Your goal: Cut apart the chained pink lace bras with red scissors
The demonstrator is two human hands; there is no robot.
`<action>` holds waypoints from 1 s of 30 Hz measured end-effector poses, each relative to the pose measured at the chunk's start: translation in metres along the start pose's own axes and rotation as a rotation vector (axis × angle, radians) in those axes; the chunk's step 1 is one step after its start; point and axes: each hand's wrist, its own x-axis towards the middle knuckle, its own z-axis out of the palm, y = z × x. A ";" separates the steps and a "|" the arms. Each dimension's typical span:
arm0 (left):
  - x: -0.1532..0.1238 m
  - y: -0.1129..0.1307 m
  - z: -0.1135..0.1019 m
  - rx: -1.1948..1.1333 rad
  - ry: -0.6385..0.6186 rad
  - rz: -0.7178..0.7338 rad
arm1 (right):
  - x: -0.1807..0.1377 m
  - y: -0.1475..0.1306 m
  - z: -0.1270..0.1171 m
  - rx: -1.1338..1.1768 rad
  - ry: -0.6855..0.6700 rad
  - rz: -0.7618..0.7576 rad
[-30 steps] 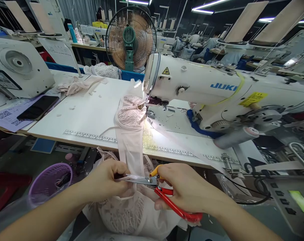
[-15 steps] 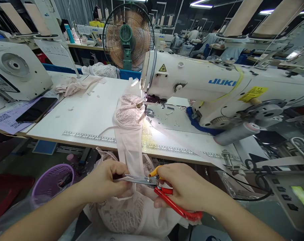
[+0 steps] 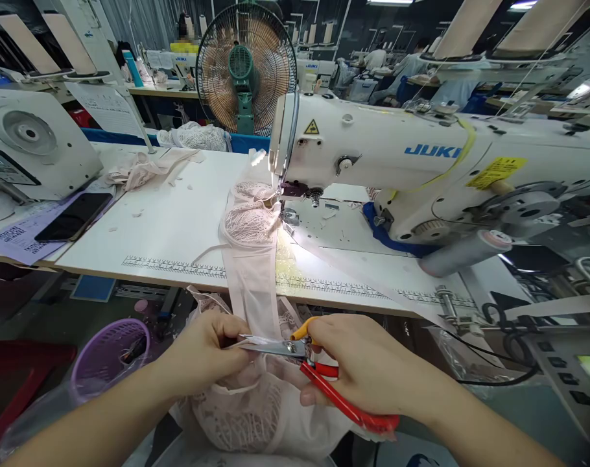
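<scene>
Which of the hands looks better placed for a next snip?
The right hand, probably: it grips the scissors, which point toward the left hand, itself busy holding the pale garment.

Sewing workshop, clothing work. White sewing machine (image 3: 373, 143) at right, on a desk (image 3: 153, 227) with ruler marks (image 3: 173, 266) printed along its near edge; pale lace garment (image 3: 251, 224) at its needle end. Tall thread spools (image 3: 470, 29) far right, others far left. Beyond the big fan (image 3: 241, 71): more sewing machines (image 3: 312, 68), people (image 3: 375, 58) far right.
</scene>
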 end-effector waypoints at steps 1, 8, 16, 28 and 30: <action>0.000 0.001 0.000 -0.003 -0.003 0.001 | 0.000 0.000 0.000 -0.008 -0.006 0.004; 0.001 0.001 0.001 -0.083 -0.042 -0.022 | -0.001 -0.001 -0.001 -0.013 -0.026 0.025; 0.000 0.002 -0.001 -0.046 -0.037 0.005 | -0.003 0.000 -0.002 0.012 -0.064 0.045; 0.002 0.000 -0.001 -0.068 -0.056 0.004 | -0.004 0.002 0.002 0.055 -0.025 0.030; 0.002 0.001 -0.001 -0.078 -0.061 0.000 | -0.003 0.003 0.003 0.080 -0.005 0.011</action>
